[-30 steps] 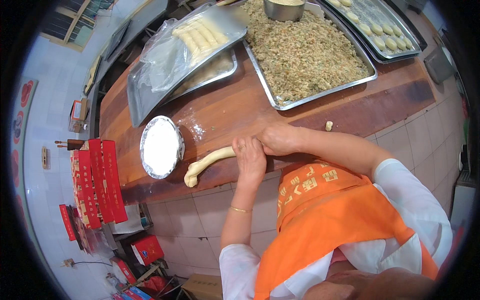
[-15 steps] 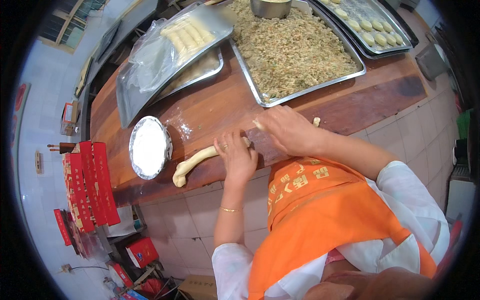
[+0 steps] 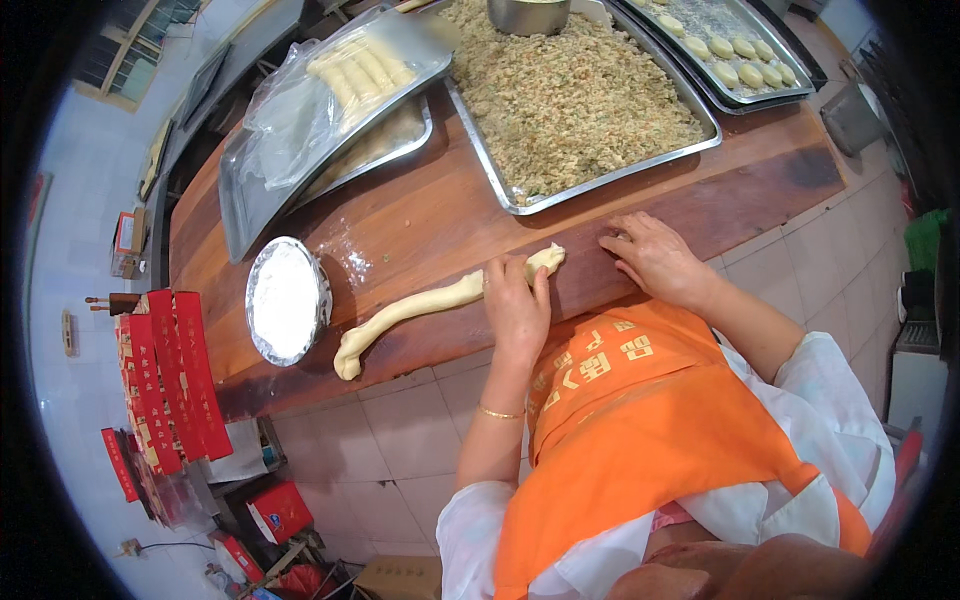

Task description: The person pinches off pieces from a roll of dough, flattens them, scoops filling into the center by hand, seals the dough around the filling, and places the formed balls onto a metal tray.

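A long, pale dough rope (image 3: pixel 425 300) lies slantwise on the wooden table near its front edge. Its left end is thick and folded, and its right end is lumpy. My left hand (image 3: pixel 517 308) is closed over the rope close to that right end, with the thumb on the near side. To the right, my right hand (image 3: pixel 655 262) rests low over the table's edge, fingers stretched apart, away from the dough. What lies beneath its palm is hidden. A bowl of white flour (image 3: pixel 287 302) stands left of the rope, with flour dusted on the wood beside it.
A large metal tray of crumbly filling (image 3: pixel 580 120), with a metal pot (image 3: pixel 528 14) on it, sits beyond my hands. Stacked trays with plastic-covered dough strips (image 3: pixel 360 78) are at far left. Trays of small dough rounds (image 3: pixel 748 75) stand at far right. Red boxes (image 3: pixel 170 380) are stacked left of the table.
My left hand has slid right along the dough rope, uncovering more of it. My right hand has moved right, away from the rope, and spread its fingers. The small dough bit there no longer shows.
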Available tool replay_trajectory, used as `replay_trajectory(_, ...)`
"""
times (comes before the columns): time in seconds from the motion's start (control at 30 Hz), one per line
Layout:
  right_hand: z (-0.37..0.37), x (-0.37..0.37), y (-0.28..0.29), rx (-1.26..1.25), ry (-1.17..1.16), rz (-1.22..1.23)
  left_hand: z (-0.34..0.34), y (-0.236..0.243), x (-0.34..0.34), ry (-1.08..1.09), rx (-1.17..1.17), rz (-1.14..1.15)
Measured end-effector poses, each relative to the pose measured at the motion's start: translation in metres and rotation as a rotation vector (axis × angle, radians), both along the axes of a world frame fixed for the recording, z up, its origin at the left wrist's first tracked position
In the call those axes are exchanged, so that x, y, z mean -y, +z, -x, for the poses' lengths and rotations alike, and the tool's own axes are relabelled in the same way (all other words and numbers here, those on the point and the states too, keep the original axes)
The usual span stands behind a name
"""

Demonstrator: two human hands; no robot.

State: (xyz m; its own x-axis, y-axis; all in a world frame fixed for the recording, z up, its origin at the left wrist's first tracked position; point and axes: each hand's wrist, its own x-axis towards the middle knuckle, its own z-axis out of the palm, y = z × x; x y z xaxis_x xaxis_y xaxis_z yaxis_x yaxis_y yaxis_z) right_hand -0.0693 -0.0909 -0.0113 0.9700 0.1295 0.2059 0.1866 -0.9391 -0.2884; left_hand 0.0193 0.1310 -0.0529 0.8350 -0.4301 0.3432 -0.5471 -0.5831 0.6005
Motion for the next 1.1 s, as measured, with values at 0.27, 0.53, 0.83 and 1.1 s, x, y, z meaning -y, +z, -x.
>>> replay_trajectory(0.27,-0.002,0.015,-0.016,-0.024,-0.05,-0.214,-0.01,0.002,-0.01,-0.143,-0.35,0.163)
replay_trajectory(0.53,-0.042,-0.046,-0.024,0.045,0.284,-0.431,-0.017,0.017,-0.013,-0.25,-0.315,0.026)
replay_trajectory(0.83,-0.042,-0.028,0.008,0.214,0.04,-0.644,-0.029,0.014,0.013,0.136,-0.12,0.082)
replay_trajectory(1.1,-0.031,0.003,0.016,0.329,-0.104,-0.625,-0.036,-0.003,0.061,-0.101,0.177,-0.287)
